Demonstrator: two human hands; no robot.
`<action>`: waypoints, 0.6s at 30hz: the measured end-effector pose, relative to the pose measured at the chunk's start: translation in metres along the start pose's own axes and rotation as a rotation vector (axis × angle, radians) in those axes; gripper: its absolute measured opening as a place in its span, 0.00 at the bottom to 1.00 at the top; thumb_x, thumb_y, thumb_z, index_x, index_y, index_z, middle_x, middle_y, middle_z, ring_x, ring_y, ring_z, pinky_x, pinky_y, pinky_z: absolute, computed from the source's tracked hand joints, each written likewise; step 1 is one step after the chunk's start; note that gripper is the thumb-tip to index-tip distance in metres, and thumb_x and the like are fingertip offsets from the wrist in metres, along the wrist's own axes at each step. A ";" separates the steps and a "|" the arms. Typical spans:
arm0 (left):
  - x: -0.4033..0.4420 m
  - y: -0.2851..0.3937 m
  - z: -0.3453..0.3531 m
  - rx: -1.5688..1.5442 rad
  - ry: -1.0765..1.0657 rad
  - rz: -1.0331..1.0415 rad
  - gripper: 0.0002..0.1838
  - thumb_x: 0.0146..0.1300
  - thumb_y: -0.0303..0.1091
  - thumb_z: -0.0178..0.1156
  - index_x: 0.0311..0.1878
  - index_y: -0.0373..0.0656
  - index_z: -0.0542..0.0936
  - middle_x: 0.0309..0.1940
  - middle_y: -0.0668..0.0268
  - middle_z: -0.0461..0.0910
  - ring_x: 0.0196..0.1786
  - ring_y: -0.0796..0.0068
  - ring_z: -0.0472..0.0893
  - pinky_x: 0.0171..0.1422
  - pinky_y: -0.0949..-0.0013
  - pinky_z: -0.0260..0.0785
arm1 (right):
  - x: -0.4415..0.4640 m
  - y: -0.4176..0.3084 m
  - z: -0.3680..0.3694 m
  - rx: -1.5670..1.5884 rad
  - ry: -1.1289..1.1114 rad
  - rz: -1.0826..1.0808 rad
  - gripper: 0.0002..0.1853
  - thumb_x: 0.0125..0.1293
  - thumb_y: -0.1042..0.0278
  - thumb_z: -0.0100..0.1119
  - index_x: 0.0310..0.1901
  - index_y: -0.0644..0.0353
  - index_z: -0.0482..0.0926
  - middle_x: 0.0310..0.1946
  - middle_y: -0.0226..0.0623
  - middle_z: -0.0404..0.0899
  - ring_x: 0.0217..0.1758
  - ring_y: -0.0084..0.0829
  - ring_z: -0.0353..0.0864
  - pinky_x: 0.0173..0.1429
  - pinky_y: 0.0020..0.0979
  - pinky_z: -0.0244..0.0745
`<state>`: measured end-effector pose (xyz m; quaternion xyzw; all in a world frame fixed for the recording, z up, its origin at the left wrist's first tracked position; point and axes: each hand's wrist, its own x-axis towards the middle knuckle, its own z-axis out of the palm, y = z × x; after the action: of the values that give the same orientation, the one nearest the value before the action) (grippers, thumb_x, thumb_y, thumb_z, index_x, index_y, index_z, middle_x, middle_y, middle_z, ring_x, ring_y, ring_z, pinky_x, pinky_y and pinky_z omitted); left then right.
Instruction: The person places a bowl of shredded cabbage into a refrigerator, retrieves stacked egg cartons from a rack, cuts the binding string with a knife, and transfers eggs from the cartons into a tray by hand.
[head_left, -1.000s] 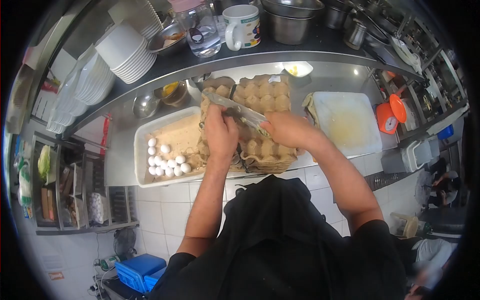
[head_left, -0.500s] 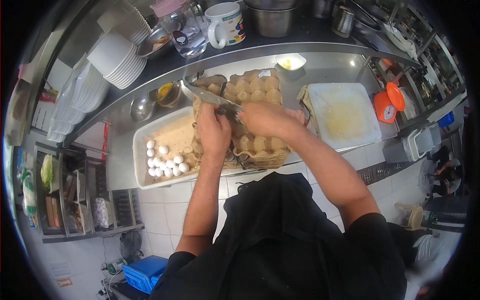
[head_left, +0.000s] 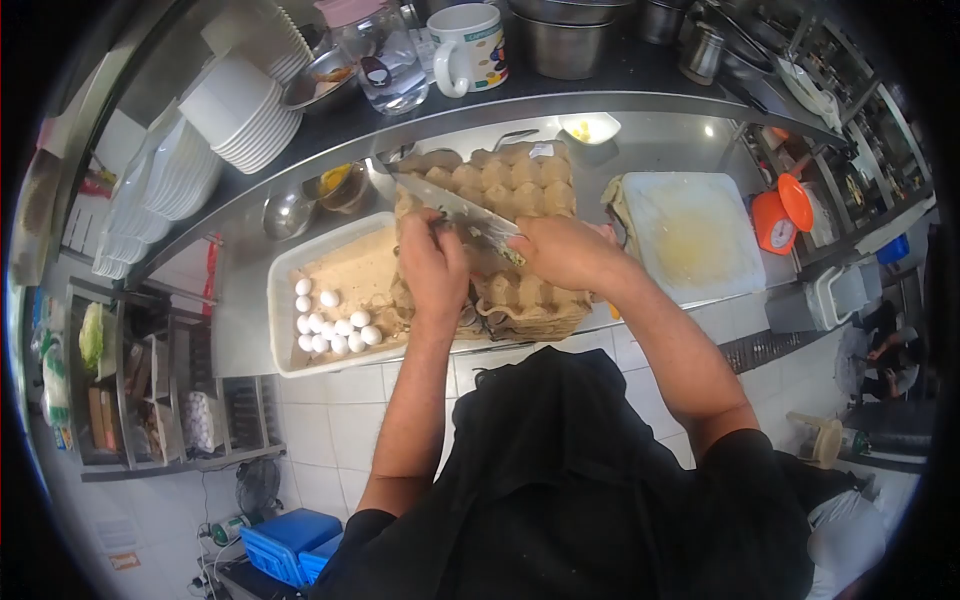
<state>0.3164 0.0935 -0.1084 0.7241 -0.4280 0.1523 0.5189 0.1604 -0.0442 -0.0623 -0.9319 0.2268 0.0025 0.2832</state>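
Note:
Held over a stack of cardboard egg trays, a broad kitchen knife points up and to the left. My right hand is closed around its handle, which the fingers mostly hide. Bits of food cling to the blade near the handle. My left hand is beside the blade's lower edge, its fingers curled; whatever lies in them is hidden. To the left, several white eggs rest in a shallow white tub.
A white cutting board with a yellowish stain lies at right, near an orange scale. Metal bowls and a small white dish sit behind. The shelf above carries a mug, a water jug and stacked white bowls.
My right hand has drawn the knife slightly to the right, so more of the blade shows between the hands. My left hand stays close to it. The whole view has shifted a little.

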 end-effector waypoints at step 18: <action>-0.040 0.002 -0.076 -0.135 -0.104 -0.382 0.04 0.73 0.27 0.63 0.48 0.43 0.81 0.36 0.66 0.82 0.37 0.76 0.81 0.45 0.68 0.76 | -0.222 0.278 0.015 0.470 0.217 0.589 0.08 0.74 0.68 0.55 0.38 0.63 0.76 0.16 0.35 0.69 0.12 0.33 0.68 0.18 0.36 0.63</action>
<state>0.3080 0.1790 -0.1022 0.7626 -0.3183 -0.0153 0.5630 -0.1548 -0.1480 -0.1916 -0.7312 0.5078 -0.0670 0.4505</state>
